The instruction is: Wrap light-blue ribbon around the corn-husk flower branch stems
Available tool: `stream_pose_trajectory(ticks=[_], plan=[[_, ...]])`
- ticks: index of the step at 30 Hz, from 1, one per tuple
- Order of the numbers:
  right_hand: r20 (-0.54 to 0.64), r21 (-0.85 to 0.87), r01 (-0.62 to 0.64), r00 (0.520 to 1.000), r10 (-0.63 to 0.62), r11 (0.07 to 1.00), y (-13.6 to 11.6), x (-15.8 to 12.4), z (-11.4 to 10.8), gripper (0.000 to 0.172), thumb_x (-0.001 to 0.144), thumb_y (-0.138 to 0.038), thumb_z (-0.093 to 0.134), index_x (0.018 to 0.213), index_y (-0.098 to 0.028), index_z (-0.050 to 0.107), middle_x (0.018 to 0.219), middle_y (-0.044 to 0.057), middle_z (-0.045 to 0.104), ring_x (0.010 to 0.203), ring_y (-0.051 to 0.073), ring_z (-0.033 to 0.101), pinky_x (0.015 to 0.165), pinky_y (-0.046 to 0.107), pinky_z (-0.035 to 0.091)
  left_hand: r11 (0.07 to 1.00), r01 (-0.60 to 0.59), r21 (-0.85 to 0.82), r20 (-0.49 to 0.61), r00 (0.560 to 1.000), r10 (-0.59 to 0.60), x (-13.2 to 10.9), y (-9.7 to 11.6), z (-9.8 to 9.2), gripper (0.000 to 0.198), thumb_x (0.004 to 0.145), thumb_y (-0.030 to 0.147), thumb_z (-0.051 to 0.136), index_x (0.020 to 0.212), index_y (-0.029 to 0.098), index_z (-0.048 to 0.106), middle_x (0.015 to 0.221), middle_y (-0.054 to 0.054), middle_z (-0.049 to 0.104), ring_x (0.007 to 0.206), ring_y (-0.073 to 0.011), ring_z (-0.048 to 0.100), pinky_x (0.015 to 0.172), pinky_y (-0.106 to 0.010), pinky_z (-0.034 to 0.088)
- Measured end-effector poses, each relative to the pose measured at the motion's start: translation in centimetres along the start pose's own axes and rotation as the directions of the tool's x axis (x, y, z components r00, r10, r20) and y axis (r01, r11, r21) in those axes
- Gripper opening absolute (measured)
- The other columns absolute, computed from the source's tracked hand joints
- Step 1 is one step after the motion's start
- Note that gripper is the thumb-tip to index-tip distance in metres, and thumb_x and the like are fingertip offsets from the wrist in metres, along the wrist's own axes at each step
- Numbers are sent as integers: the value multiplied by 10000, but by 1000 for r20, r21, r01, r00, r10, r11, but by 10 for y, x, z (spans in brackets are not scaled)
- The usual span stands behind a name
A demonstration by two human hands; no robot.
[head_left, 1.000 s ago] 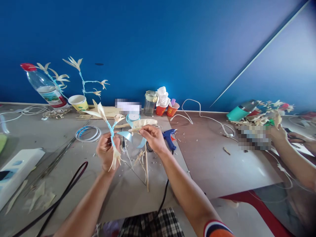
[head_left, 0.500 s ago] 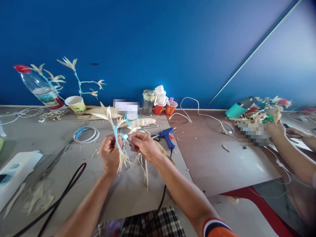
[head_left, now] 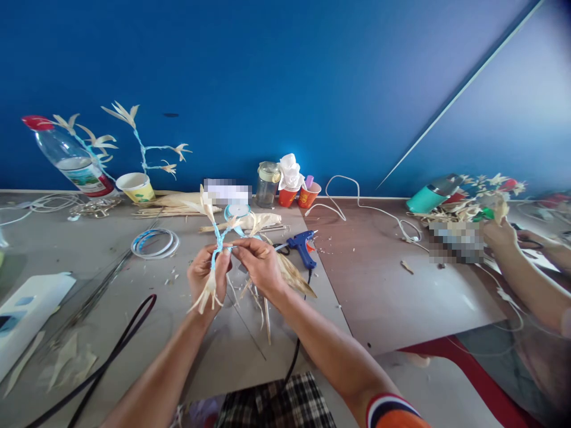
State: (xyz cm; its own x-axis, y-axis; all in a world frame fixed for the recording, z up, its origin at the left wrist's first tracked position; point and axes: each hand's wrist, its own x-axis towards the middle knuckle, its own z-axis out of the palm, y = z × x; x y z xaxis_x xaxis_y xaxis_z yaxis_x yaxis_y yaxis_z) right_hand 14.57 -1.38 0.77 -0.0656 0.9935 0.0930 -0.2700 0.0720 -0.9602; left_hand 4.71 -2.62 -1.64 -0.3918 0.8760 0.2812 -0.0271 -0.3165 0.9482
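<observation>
One blue stem (head_left: 219, 239) gripped in the curled left hand (head_left: 198, 277), right hand (head_left: 259, 263) pinched beside it, its hold unclear, glue gun (head_left: 304, 242) at right, flower cup (head_left: 136, 188) far left.

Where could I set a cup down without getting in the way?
Roomiest is the brown tabletop right of the blue glue gun, in front of the dry scrap. A narrower patch lies between the looped cord and left forearm. It's crowded around the left hand and right hand, with pale strips, and by the wall, with bottle, jar and cups.
</observation>
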Motion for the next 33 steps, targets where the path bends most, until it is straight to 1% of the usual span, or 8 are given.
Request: stream_pose_trajectory(ticks=[5, 10, 14, 17, 22, 25, 29, 33], plan=[[-50, -177, 165, 983, -177, 970, -2, -3, -2, 150, 751, -302, 592, 746, -185, 686, 774, 24, 676, 700, 142, 573, 656, 262, 467, 977, 162, -136, 90, 984, -151, 1, 7, 2, 279, 725, 417, 667, 645, 188, 530, 503, 56, 423, 467, -79, 392, 461, -218, 344], [-20, -347, 219, 970, -240, 912, -4, -2, -8, 180, 789, -309, 551, 753, -204, 694, 684, 17, 626, 672, 159, 568, 679, 291, 471, 908, 271, -319, 209, 955, -212, 2, 15, 3, 317, 666, 386, 742, 604, 178, 511, 485, 66, 388, 469, -65, 357, 472, -208, 326], [-24, -452, 255, 954, -297, 855, -7, -2, -11, 184, 816, -284, 536, 765, -228, 703, 689, 33, 622, 708, 192, 598, 731, 328, 477, 933, 232, -274, 203, 963, -179, 3, 4, 1, 243, 688, 370, 738, 705, 180, 588, 507, 63, 432, 471, -65, 368, 469, -208, 304], [47, -541, 307, 941, -336, 783, -8, -1, -13, 208, 842, -263, 512, 763, -237, 703, 721, 50, 646, 774, 221, 619, 820, 372, 464, 955, 219, -198, 212, 961, -176, 3, -1, -2, 219, 704, 365, 725, 780, 191, 616, 523, 64, 448, 472, -68, 364, 468, -212, 296], [129, -645, 411, 889, -439, 644, -3, 1, -17, 191, 863, -272, 517, 809, -243, 697, 851, 70, 688, 866, 242, 619, 878, 391, 431, 984, 120, 129, 152, 979, -140, 4, 9, -5, 274, 760, 335, 666, 584, 182, 522, 504, 49, 425, 478, -78, 361, 456, -227, 285], [201, -715, 434, 879, -433, 548, -2, 2, -19, 219, 883, -250, 489, 790, -232, 686, 830, 76, 692, 825, 226, 612, 838, 369, 429, 982, 173, 75, 168, 969, -183, 5, 13, -3, 305, 762, 296, 657, 545, 183, 476, 492, 50, 409, 473, -78, 352, 463, -225, 292], [329, -789, 489, 847, -417, 372, 1, 7, -25, 225, 888, -208, 469, 803, -215, 676, 839, 61, 709, 825, 202, 626, 909, 377, 385, 907, 368, -206, 275, 911, -308, 7, 15, 1, 360, 725, 273, 696, 511, 177, 423, 453, 61, 374, 442, -63, 322, 454, -215, 278], [341, -809, 522, 791, -509, 270, 8, 12, -33, 195, 876, -205, 494, 781, -198, 665, 792, 45, 711, 811, 182, 639, 929, 359, 389, 799, 531, -282, 433, 814, -388, 8, 19, 0, 324, 692, 310, 748, 554, 159, 496, 440, 68, 365, 421, -45, 292, 444, -202, 264]])
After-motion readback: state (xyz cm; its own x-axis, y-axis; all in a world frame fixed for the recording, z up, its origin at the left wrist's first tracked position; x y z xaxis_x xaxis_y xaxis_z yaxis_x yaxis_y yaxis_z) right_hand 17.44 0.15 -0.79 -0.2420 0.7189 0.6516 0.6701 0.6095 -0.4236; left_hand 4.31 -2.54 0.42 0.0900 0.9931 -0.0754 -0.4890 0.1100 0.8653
